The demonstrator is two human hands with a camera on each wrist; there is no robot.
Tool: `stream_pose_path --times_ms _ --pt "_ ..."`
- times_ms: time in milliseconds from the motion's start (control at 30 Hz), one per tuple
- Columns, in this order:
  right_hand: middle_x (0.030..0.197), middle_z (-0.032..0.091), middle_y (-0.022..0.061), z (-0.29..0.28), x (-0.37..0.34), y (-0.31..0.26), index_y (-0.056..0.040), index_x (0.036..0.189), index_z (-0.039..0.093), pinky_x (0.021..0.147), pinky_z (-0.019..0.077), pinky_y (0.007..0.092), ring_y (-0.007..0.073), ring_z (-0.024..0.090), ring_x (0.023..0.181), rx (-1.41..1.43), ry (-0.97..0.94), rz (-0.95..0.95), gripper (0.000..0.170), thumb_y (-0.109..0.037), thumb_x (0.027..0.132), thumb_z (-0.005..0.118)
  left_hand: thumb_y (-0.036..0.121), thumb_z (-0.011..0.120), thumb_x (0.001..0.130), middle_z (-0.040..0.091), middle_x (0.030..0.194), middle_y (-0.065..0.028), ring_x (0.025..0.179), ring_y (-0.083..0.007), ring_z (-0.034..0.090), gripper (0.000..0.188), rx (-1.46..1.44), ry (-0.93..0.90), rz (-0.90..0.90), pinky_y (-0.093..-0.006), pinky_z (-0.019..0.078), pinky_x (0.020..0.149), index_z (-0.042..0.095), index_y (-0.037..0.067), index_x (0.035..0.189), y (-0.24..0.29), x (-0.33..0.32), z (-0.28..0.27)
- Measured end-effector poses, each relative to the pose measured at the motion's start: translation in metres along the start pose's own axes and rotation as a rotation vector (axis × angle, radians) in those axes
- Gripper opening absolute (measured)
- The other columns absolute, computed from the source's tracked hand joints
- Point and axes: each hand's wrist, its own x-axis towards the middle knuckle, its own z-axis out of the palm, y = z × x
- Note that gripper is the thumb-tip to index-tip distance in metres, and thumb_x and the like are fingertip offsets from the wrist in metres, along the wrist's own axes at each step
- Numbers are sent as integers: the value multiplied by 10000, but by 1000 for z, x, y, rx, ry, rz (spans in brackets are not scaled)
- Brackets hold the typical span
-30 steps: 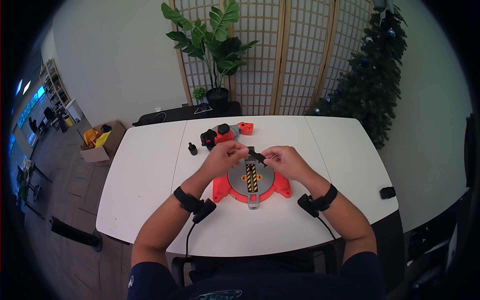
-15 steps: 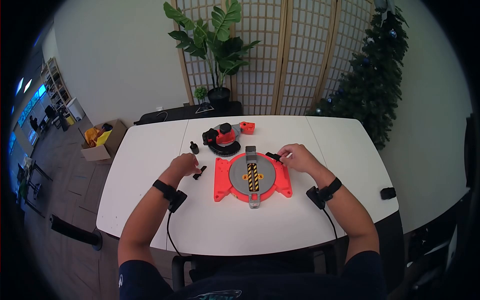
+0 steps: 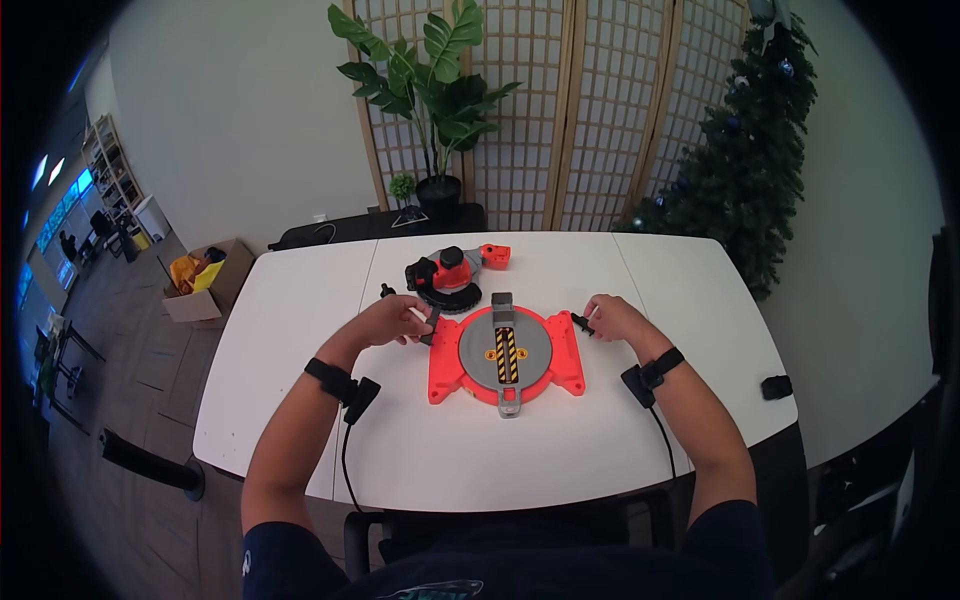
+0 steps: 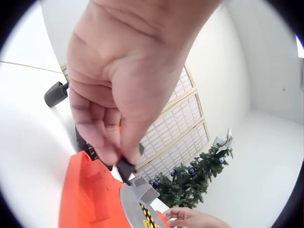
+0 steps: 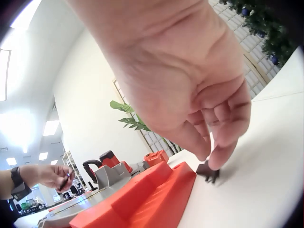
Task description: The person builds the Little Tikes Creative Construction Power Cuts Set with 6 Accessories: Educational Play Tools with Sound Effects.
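Observation:
A toy miter saw base with red sides (image 3: 567,362) and a grey round plate (image 3: 474,358) lies flat on the white table. Over its far left corner, my left hand (image 3: 390,320) pinches a dark flat bar (image 4: 126,169) between thumb and fingers. My right hand (image 3: 616,318) is off the far right corner, holding a small black piece (image 5: 207,172) in its fingertips. That piece has short prongs pointing down, close over the table beside the red side. The left fingers partly hide the bar.
Behind the base sits the red, grey and black saw head (image 3: 453,268). A small black knob with a stem (image 4: 56,95) stands left of it, partly behind the left hand in the head view. A black object (image 3: 775,386) lies by the right table edge.
My hands were together above the base, then parted with a black piece in each. The left has since moved right to the base's corner; the right has shifted slightly right.

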Motion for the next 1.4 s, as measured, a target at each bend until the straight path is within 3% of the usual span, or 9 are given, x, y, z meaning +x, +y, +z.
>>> stream_pose_path --times_ms 167,233,400,667,900,1000,1067,1167,1400 --pt "973 722 103 4 -26 -26 -84 1034 671 768 549 372 254 688 827 -286 334 -279 173 -163 880 662 49 680 923 701 926 -3 859 -92 663 171 -236 -85 322 -254 514 731 636 87 1083 12 7 18" --pt "1014 711 96 -2 -43 -63 -85 1053 673 769 547 348 232 679 830 -65 145 -365 185 -183 896 677 -1 681 903 690 954 13 883 -83 643 171 -328 -80 461 -248 498 727 664 89 1048 24 4 27" --pt "1075 705 77 17 -74 -119 -32 1227 642 735 552 276 125 656 826 642 -195 -509 275 -162 988 603 -24 756 797 656 923 15 882 -122 612 179 110 130 697 -277 491 729 744 104 921 66 -13 45" --pt "1048 707 118 17 -72 -120 43 1288 575 757 578 250 120 690 844 799 -399 -468 339 -120 992 598 9 785 773 636 953 3 861 -159 620 215 265 239 888 -289 510 730 752 106 963 77 -23 60" --pt "885 700 79 12 -61 -97 17 1061 626 682 559 250 115 673 778 767 -134 -366 153 -88 951 649 161 805 818 629 1126 -53 1000 -205 626 459 367 165 572 -336 528 862 621 101 1235 63 -16 57" --pt "878 698 70 -1 -53 -83 9 1019 629 650 548 247 118 666 745 514 -51 -318 133 -91 938 664 337 846 776 574 1326 -131 1248 -289 546 698 485 115 312 -392 475 1027 542 61 1341 49 -12 54" --pt "856 692 50 -3 -48 -73 -4 974 659 602 526 245 102 645 688 323 32 -297 114 -92 911 695 507 893 643 418 1505 -188 1421 -342 375 1074 671 -28 134 -421 380 1145 397 1 1451 46 -13 55" --pt "856 696 52 -6 -44 -65 0 956 686 611 535 255 111 651 698 191 44 -236 109 -82 890 713 586 917 515 294 1575 -200 1458 -352 309 1339 754 -81 20 -428 350 1172 261 -18 1515 38 -12 60" --pt "856 729 102 5 -35 -52 -29 949 724 735 554 328 220 696 781 29 51 -351 144 -98 825 752 583 921 501 260 1585 -199 1442 -356 338 1378 751 -64 72 -420 382 1155 220 -18 1524 26 -9 62"
